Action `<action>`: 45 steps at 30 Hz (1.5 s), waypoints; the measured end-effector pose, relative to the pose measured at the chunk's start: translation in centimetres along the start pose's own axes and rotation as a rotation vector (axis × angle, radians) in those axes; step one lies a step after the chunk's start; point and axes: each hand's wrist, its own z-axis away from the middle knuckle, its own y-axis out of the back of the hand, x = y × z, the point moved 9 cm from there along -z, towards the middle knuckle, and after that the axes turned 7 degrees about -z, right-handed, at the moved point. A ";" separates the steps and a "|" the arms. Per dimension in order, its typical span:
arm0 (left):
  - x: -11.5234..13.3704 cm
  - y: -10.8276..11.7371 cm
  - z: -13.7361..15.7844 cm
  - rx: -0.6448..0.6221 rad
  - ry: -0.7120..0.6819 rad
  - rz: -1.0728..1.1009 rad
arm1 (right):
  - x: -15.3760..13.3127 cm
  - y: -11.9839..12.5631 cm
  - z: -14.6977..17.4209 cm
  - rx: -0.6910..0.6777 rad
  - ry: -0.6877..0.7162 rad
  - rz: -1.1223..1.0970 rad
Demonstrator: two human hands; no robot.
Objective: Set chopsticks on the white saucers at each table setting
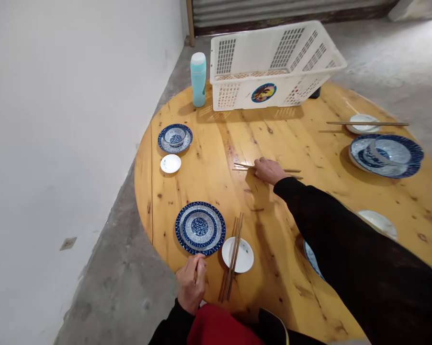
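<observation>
My right hand [268,170], reaching across the round wooden table [209,187], is closed on a pair of chopsticks [291,171] at the middle of the tabletop. The sticks lie roughly level, poking out on both sides of the fingers. Near the front edge, my left hand [192,282] is curled into a fist, just below a blue-and-white plate [182,242]; I see nothing in it. On that plate sits a patterned bowl [199,226]. Beside it, another pair of chopsticks [236,254] rests across a small white saucer [246,256].
A white plastic basket [233,98] and a light blue bottle [198,81] stand at the back. Farther left are a plate with a bowl [175,138] and a saucer [170,164]. At right, chopsticks [367,123] cross a saucer near a plate [413,155] with a bowl. My right sleeve partly hides another setting.
</observation>
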 end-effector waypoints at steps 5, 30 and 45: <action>-0.9 0.4 -0.2 -0.057 -0.019 0.078 | -3.4 -0.5 2.5 -0.024 0.016 -0.018; -17.2 8.0 -8.6 -0.211 0.550 1.197 | -32.9 5.5 13.7 0.282 -0.303 -1.897; -17.1 7.8 -14.6 -0.308 0.474 0.930 | -33.1 4.5 8.2 0.160 -0.248 -2.067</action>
